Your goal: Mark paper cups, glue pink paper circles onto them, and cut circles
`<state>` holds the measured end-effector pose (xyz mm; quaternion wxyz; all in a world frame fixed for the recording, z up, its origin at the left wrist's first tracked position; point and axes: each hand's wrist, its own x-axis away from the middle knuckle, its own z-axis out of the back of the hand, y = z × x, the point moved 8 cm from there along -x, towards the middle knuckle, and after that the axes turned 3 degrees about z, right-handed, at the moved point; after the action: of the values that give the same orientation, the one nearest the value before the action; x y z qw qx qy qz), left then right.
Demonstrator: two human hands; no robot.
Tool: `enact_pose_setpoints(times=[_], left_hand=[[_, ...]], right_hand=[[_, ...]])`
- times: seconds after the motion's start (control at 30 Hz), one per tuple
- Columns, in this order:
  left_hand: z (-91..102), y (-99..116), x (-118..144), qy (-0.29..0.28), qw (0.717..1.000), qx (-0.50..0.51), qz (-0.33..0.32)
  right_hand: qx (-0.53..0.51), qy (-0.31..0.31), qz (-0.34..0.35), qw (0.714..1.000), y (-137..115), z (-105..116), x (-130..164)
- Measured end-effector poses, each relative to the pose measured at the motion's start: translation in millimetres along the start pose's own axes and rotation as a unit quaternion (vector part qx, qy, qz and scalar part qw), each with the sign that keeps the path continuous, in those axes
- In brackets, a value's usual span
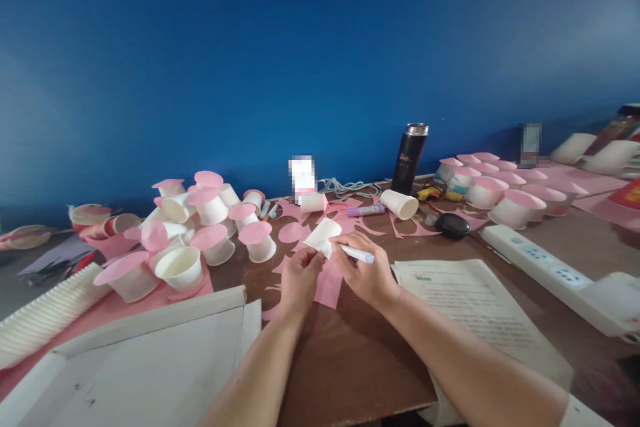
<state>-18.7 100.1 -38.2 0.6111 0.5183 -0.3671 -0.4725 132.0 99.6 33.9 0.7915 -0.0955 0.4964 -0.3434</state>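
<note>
My left hand (299, 278) holds a white paper cup (323, 235) tilted on its side above the brown table (350, 360). My right hand (367, 269) grips a white glue stick with a pale purple tip (356, 253), its other end touching the cup. A pink paper sheet (329, 283) lies under both hands. Pink paper circles and scraps (293, 232) lie just beyond the cup.
Left: a pile of white cups with pink lids (200, 227), a stack of nested cups (45, 310), a white box lid (150, 360). Right: more pink-topped cups (500, 190), a power strip (555, 273), a printed paper (470, 307). Behind: a black flask (410, 157), a lying cup (400, 204), a black round object (452, 225).
</note>
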Motion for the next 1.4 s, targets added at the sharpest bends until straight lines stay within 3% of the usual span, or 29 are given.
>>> enact_pose_setpoints(times=[0.13, 0.4, 1.1, 1.4], left_hand=[[-1.2, -0.6, -0.2, -0.008, 0.999, 0.038, 0.007], [-0.1, -10.4, -2.5, 0.014, 0.987, 0.15, 0.059], [-2.4, -4.7, -1.9, -0.006, 0.992, 0.119, 0.042], [-2.0, -5.0, -1.6, 0.005, 0.989, 0.139, 0.051]], right_hand=[[-0.02, -0.042, 0.021, 0.999, -5.8, -7.7, 1.1], [-0.046, 0.062, 0.015, 0.997, -4.9, 14.8, -3.6], [-0.05, -0.025, 0.001, 0.998, -0.4, -5.8, 1.0], [-0.03, -0.02, -0.006, 0.999, 1.0, -5.2, 1.8]])
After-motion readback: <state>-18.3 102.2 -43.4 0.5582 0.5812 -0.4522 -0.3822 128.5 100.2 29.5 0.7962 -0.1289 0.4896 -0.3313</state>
